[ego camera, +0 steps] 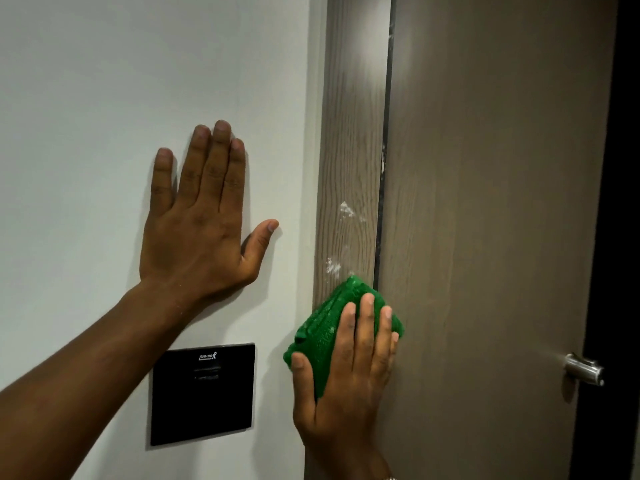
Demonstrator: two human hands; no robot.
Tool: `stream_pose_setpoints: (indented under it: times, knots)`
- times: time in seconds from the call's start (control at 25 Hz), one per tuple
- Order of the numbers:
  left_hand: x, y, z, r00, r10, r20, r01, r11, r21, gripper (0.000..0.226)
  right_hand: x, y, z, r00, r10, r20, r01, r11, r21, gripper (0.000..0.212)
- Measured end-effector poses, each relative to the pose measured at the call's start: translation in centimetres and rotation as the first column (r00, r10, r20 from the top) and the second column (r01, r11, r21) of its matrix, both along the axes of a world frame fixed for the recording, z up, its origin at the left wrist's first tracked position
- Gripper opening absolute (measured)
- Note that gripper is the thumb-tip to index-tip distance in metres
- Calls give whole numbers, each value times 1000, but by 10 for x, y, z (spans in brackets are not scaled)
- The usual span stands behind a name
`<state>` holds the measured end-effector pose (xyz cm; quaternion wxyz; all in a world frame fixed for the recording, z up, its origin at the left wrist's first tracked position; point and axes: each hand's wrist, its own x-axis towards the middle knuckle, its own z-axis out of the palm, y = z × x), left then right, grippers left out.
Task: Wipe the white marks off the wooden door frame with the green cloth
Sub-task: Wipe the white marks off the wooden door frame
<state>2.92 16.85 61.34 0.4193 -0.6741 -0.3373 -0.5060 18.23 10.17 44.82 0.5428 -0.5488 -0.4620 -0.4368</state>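
Pressing the green cloth (323,332) flat on the wooden door frame (349,150), the right hand (346,379) sits just under the white marks (341,237). The left hand (204,223) lies open on the white wall (104,81)

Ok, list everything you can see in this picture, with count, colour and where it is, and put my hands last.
wall: one, white, left half of the view
wall panel: one, black and glossy, on the wall below the left hand
door frame: one, grey-brown wood grain, upright in the middle
white marks: several patches, on the frame above the cloth
door: one, brown, right of the frame
door handle: one, silver metal, low on the door's right edge
green cloth: one, folded, pressed on the frame
left hand: flat on the wall, fingers spread
right hand: holding the cloth against the frame
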Motion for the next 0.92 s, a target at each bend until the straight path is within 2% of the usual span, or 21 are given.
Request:
stream_pose_setpoints:
  times: [0.08, 0.2, 0.32, 0.48, 0.64, 0.76, 0.92]
  knots:
    - [2, 0, 2, 999, -2, 51, 2, 1000, -8, 88, 9, -2, 8, 999, 22, 44, -22, 1000, 5, 76]
    - [3, 0, 7, 999, -7, 35, 7, 1000, -9, 89, 7, -1, 25, 999, -8, -34, 9, 1000, 26, 74]
    - [2, 1, 10, 1000, 5, 12, -5, 1000, -6, 91, 3, -2, 17, 998, -26, 57, 26, 1000, -1, 75]
    - [3, 1, 13, 1000, -3, 7, 3, 1000, 8, 91, -2, 3, 33, 995, -20, -100, 23, 999, 29, 77]
    - [2, 3, 11, 1000, -9, 20, 9, 1000, 10, 91, 2, 0, 29, 996, -72, 50, 73, 997, -31, 79]
    - [3, 2, 13, 1000, -12, 8, 12, 1000, 7, 92, 1, 4, 46, 994, -96, -45, 96, 995, -14, 80]
    - [3, 1, 11, 1000, 3, 18, -3, 1000, -9, 92, 2, 0, 46, 997, -64, 49, 65, 998, -22, 82]
